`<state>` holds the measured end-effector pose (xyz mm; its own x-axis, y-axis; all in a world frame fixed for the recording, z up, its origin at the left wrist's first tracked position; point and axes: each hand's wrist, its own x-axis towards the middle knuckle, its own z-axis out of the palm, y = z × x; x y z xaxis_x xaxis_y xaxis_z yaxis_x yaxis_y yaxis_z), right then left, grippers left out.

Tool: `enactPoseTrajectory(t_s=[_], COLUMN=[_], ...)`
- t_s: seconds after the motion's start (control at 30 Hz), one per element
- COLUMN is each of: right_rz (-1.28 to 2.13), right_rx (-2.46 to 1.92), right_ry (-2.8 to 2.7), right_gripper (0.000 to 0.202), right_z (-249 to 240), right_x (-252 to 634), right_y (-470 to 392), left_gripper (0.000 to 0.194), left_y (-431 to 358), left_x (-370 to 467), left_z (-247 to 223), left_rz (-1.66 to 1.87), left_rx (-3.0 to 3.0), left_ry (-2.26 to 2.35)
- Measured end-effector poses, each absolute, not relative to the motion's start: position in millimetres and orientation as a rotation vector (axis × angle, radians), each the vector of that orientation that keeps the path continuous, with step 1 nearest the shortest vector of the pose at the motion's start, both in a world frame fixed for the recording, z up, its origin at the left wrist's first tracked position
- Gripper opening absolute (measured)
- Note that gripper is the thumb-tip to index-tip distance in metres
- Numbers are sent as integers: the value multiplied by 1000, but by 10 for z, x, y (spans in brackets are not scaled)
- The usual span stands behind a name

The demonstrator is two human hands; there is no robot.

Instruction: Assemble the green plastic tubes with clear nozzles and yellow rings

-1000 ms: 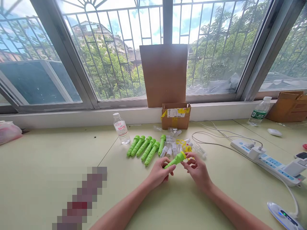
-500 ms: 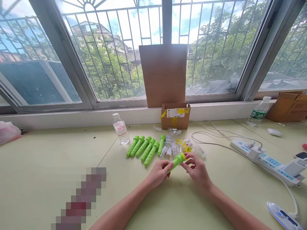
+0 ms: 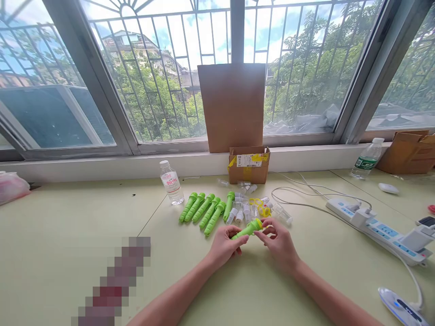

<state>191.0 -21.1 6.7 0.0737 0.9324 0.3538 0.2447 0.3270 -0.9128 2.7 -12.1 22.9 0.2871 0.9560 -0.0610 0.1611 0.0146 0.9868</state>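
Observation:
My left hand (image 3: 227,243) is closed around a light-green plastic tube (image 3: 247,229), thumb along its near side. The tube lies slanted, its wide end up to the right, where a yellow ring (image 3: 259,223) sits. My right hand (image 3: 279,240) pinches at that end, thumb and fingers by the ring; its fingertips partly hide the contact. Just beyond my hands, several similar green tubes (image 3: 215,219) lie side by side on the table, one of them (image 3: 229,206) apart from the row. Clear and white small plastic pieces (image 3: 239,215) and loose yellow rings (image 3: 265,210) are heaped beside it.
Behind the heap stands a small cardboard box (image 3: 249,174). A water bottle (image 3: 171,183) is left of the tubes; another bottle (image 3: 367,158) stands back right. A white power strip (image 3: 377,230) with plugs and cables lies on the right. A pixelated patch (image 3: 115,280) covers the near left.
The green tube has turned a little flatter in my left hand, and more of its body shows. My left thumb has shifted slightly right; my right hand stays at the ringed end.

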Motion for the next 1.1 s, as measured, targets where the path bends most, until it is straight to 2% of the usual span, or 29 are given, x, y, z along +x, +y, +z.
enactPoseTrajectory(t_s=[0.3, 0.63, 0.8, 1.1], right_rz=[749, 668, 660, 604], right_rx=[-1136, -1076, -1059, -1111], right_ry=[-1481, -1450, -1456, -1496], right_gripper=[31, 27, 25, 21], right_z=[106, 56, 56, 82], right_x=[1900, 1897, 1895, 1920], right_y=[-249, -241, -244, -252], left_gripper=[45, 54, 40, 34], left_y=[-82, -87, -106, -115], left_x=[-38, -58, -33, -7], left_z=[296, 400, 378, 315], left_rz=[818, 683, 730, 819], left_rx=[1346, 1516, 1523, 1483], left_ry=[1033, 994, 1099, 1069])
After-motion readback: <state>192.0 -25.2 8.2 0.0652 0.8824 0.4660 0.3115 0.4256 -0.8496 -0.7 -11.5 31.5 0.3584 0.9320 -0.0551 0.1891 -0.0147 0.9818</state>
